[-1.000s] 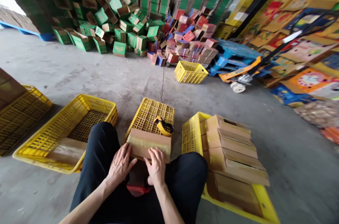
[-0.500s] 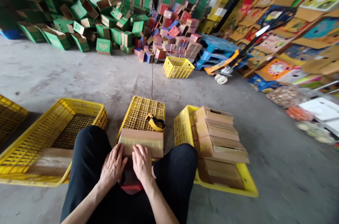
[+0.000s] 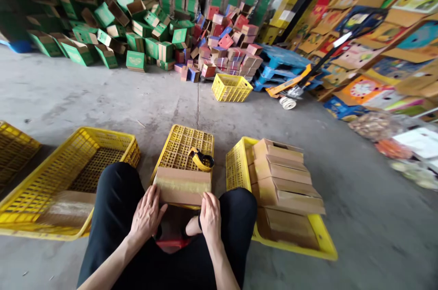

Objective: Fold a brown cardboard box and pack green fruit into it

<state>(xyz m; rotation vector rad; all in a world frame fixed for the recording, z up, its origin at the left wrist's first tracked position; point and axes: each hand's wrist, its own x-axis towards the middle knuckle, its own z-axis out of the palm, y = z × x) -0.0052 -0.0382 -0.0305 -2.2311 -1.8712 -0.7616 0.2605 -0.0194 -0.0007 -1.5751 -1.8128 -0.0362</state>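
Observation:
A cardboard box (image 3: 183,186) with a strip of shiny tape along its top lies on the near end of an upturned yellow crate (image 3: 185,141) between my knees. My left hand (image 3: 148,212) rests at the box's front left corner, fingers stretched out and thumb apart. At the front right corner, my right hand (image 3: 210,212) has its fingers bent and pressed together on the edge. Just beyond the box, a yellow and black tape dispenser (image 3: 201,160) sits on the crate.
To my right, a yellow crate (image 3: 235,169) holds several flattened-looking cartons (image 3: 287,180). At my left, another yellow crate (image 3: 112,137) contains a taped box (image 3: 70,208). Farther off are a small yellow crate (image 3: 232,89), a pallet jack (image 3: 290,91) and piles of green boxes (image 3: 135,59).
My right hand has slid right along the box, from the middle of its front edge to the right corner. My left hand stays at the left corner.

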